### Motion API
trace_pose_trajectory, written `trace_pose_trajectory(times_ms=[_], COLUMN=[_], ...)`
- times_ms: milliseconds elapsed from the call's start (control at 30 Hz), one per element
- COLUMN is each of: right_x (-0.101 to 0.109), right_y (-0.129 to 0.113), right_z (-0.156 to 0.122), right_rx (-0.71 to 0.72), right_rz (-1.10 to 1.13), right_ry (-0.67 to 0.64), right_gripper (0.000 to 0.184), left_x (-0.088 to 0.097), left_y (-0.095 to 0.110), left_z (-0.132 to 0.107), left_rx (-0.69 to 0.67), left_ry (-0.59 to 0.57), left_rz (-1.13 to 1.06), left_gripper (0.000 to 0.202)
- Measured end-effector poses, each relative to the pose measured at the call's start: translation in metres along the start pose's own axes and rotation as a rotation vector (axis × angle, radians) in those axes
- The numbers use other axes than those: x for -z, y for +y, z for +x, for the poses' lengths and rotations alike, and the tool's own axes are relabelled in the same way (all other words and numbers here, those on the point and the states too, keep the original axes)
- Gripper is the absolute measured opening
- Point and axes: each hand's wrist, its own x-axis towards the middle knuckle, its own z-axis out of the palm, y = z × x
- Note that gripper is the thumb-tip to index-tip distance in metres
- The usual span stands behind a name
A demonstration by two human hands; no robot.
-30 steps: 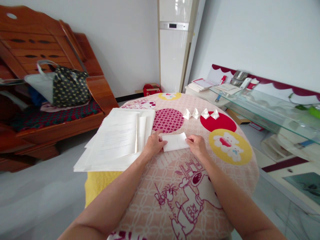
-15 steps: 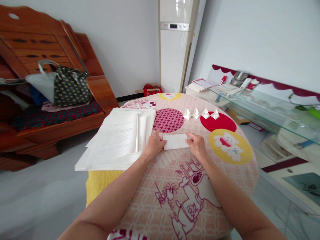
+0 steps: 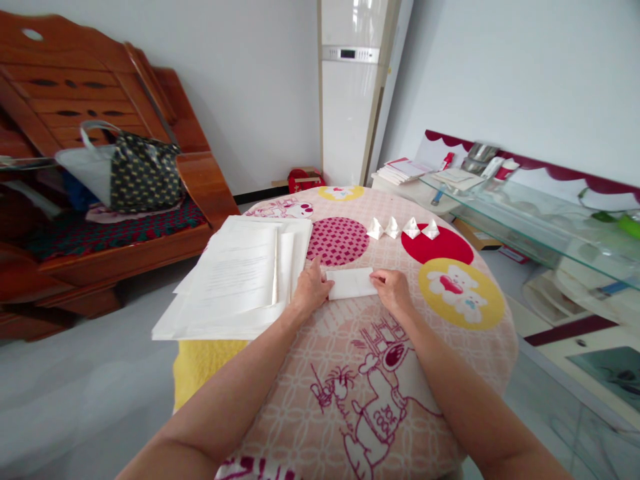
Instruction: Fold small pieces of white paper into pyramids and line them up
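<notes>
A white folded strip of paper (image 3: 352,284) lies lengthwise across the patterned tablecloth (image 3: 295,373) in front of me. My left hand (image 3: 312,287) holds its left end, with the thumb on the near side and the forefinger reaching toward the far corner. At the right end, my right hand (image 3: 392,288) pinches the upper corner between thumb and curled fingers. Farther back, several small folded white paper shapes with pointed tops (image 3: 412,229) stand in a row. To the left of my left hand is a stack of white paper sheets (image 3: 225,273), some with faint print.
A glass-topped cabinet (image 3: 540,220) with cups and papers runs along the right wall. On the left, a wooden bench (image 3: 100,73) carries a dark patterned bag (image 3: 143,172). A tall white air conditioner (image 3: 350,120) stands behind the round table.
The fingers of my right hand have drawn closer together at the paper's upper right corner. My left hand stays at the left end. The view has shifted very slightly.
</notes>
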Motion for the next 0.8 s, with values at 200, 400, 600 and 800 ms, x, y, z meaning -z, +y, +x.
trace_pose_trajectory(times_ms=[200, 400, 600, 800], right_x=[-0.0005, -0.0019, -0.0026, -0.0017], right_y=[-0.0001, 0.0017, 0.0028, 0.0015], right_z=[0.0006, 0.0013, 0.0019, 0.0024], right_rx=[0.009, 0.009, 0.016, 0.009], right_rz=[-0.017, -0.043, -0.050, -0.062], right_ry=[-0.012, -0.011, -0.014, -0.025], right_gripper=[0.022, 0.022, 0.022, 0.023], left_x=[0.0001, -0.0006, -0.0010, -0.0010], left_y=[-0.0008, -0.0015, -0.0027, -0.0032], left_z=[0.0000, -0.0004, -0.0004, 0.0000], left_rx=[-0.002, 0.017, 0.022, 0.027], left_ry=[0.000, -0.004, -0.006, 0.004], left_rz=[-0.009, -0.048, -0.077, -0.074], left_gripper=[0.078, 0.079, 0.077, 0.073])
